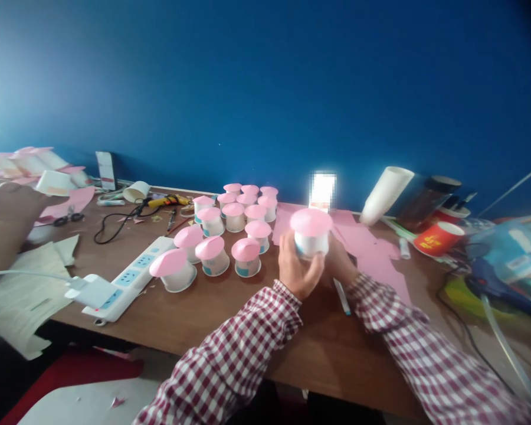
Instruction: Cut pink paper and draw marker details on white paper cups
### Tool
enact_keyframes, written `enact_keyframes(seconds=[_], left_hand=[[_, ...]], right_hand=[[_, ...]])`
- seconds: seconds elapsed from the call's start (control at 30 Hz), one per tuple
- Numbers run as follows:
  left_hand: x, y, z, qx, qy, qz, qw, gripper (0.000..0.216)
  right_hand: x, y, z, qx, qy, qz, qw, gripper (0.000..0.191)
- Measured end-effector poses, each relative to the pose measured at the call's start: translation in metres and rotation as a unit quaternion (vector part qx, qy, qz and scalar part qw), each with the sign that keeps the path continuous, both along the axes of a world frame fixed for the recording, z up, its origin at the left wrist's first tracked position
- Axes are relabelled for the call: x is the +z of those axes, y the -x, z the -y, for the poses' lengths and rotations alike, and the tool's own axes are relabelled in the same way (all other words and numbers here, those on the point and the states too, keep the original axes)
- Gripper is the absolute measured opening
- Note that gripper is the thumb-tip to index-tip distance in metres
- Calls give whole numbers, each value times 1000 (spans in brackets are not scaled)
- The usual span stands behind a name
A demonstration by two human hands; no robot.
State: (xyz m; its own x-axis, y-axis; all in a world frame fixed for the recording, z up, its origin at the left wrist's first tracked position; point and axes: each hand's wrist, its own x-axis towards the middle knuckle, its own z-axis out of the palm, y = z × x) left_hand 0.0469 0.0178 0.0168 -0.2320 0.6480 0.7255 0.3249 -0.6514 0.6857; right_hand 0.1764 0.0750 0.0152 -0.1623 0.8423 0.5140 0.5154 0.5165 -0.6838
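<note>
My left hand (298, 271) is wrapped around a white paper cup (310, 245) that carries a pink paper cone (311, 222) on top like a roof. My right hand (343, 260) is close against the cup's far right side, its fingers hidden behind the cup. Just left of my hands stand several finished-looking paper cups with pink cones, the nearest one (246, 258) upright on the brown table (256, 319). Pink paper sheets (376, 265) lie behind and right of my hands. A white marker (342, 297) lies below my right hand.
A white power strip (135, 273) with a plugged-in charger (92, 290) lies left. Beyond it are a cable, scissors (68, 218) and another person's hand (20, 206) near more coned cups. Stacked white cups (387, 195) and a red cup (439, 238) stand right, beside a glue gun (504, 286).
</note>
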Motion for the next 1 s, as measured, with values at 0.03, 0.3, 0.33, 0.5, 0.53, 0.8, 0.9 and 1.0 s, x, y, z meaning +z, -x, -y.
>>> enact_keyframes(seconds=[0.03,0.3,0.33,0.5,0.53,0.8,0.9,1.0], left_hand=[[1,1,-1,-27,30,32,999,56],[-11,-4,-15,-256,220,288,896,41],[-13,-4,-16,-277,234,309,879,41],[-13,-5,-20,-335,276,403,806,44],[-13,-6,-20,-343,283,413,795,44],[-15,-7,-23,-350,282,418,789,43],[-16,-7,-26,-328,284,428,793,46],[-17,-8,-28,-316,288,420,801,50]], right_hand=[[6,-7,2,-2,17,8,1000,16],[18,-24,37,-32,103,-248,963,36],[17,-24,39,-37,98,-257,961,34],[6,-23,43,-43,76,-290,953,33],[3,-22,43,-48,63,-277,958,33],[-5,-13,53,-56,-26,-207,976,25],[-7,-14,54,-27,-35,-230,972,22],[-11,-15,54,-21,-48,-211,976,22]])
